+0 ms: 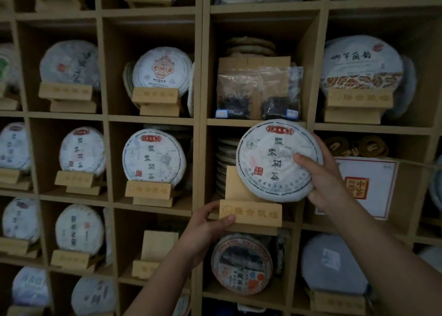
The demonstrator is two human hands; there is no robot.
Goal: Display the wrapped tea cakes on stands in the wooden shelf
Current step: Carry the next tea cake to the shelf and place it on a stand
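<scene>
Cake (275,160), paper-wrapped, is held in front of the shelf (200,124) just above the stand (250,211), its lower edge near the stand's back board. Right hand (320,179) grips its rim, thumb across the face. Left hand (208,222) pinches the stand's left end at the compartment's front edge. Risk: the stand sits far forward, so a crooked drop could tip both out.

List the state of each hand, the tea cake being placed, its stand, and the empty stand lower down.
left hand: grips the front lip of the wooden stand.
right hand: holds the wrapped tea cake by its right edge.
wrapped tea cake: upright, tilted, not yet seated.
wooden stand: at the compartment's front edge, holding no seated cake.
empty stand: upright, bare.
</scene>
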